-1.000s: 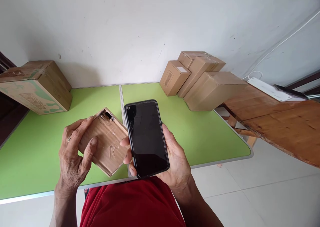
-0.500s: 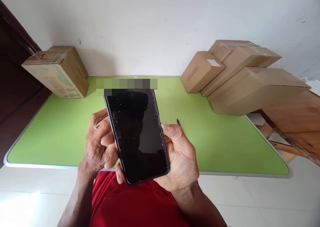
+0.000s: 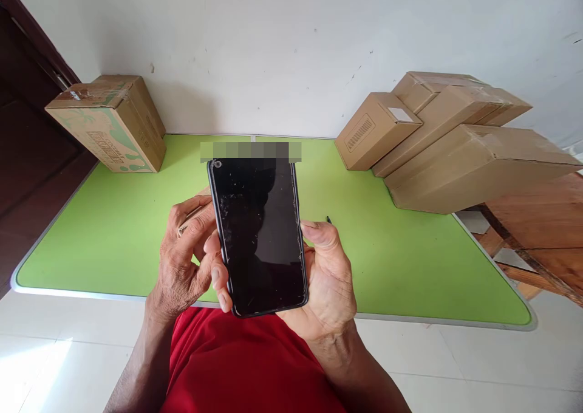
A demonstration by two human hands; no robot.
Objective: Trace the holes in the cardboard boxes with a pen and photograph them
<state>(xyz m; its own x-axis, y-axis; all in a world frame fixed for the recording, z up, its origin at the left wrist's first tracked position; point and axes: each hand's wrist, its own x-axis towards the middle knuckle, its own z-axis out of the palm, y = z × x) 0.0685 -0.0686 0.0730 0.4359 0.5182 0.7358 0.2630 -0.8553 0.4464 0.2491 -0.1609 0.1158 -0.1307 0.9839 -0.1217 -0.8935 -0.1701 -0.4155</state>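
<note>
A black smartphone (image 3: 262, 243) is held upright over the table's near edge, its dark screen facing me, with dust specks and a reflection on it. My right hand (image 3: 330, 285) grips it from behind, the thumb along the right edge and fingertips curling round the left edge. Just left of the phone, my left hand (image 3: 182, 267) has bent fingers closed on a thin, flat tan piece (image 3: 194, 217). Most of that piece is hidden by the fingers and the phone, so its kind cannot be made out. The phone's top edge is covered by a blurred patch.
Under my hands is a green table (image 3: 401, 267) with a pale rim. A printed carton (image 3: 109, 127) stands at the back left, several brown cardboard boxes (image 3: 473, 164) at the back right. A small dark pen-like object (image 3: 328, 219) lies beyond my right thumb. A wooden surface (image 3: 537, 218) adjoins at right.
The phone has become more upright and shifted slightly right and up in view; its camera corner now shows. My left hand keeps its hold on the tan piece. The view has shifted slightly.
</note>
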